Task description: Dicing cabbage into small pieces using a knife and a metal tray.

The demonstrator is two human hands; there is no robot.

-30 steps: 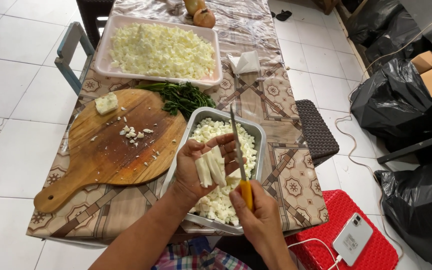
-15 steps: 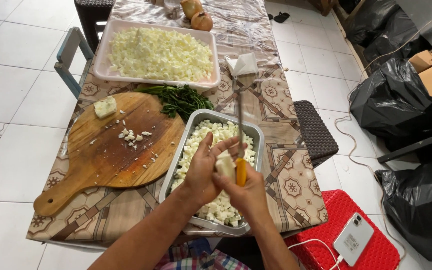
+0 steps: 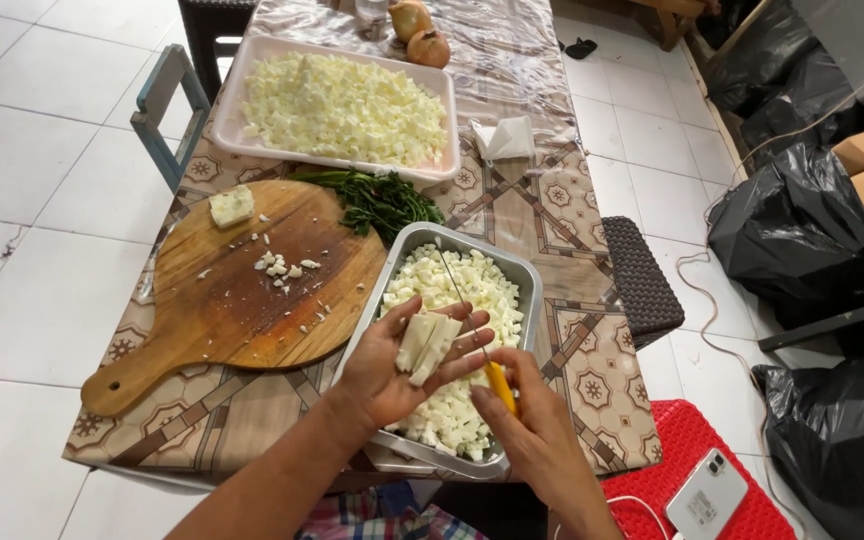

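My left hand (image 3: 392,365) lies palm up over a metal tray (image 3: 527,285) of white cubes, with several pale cheese-like strips (image 3: 425,345) resting on its fingers. My right hand (image 3: 537,435) grips a knife by its yellow handle (image 3: 501,388); the thin blade (image 3: 460,295) lies across the strips and points away from me. A round wooden board (image 3: 242,295) to the left carries a white block (image 3: 231,206) and scattered crumbs.
A pink tray (image 3: 252,55) heaped with white cubes stands farther back, green herbs (image 3: 377,200) before it, a folded napkin (image 3: 505,140) and two onions (image 3: 420,30) nearby. A red stool with a phone (image 3: 707,492) sits lower right; black bags (image 3: 802,230) at right.
My left hand has opened flat, showing the strips on the palm. The knife blade has come down from upright and now lies across them.
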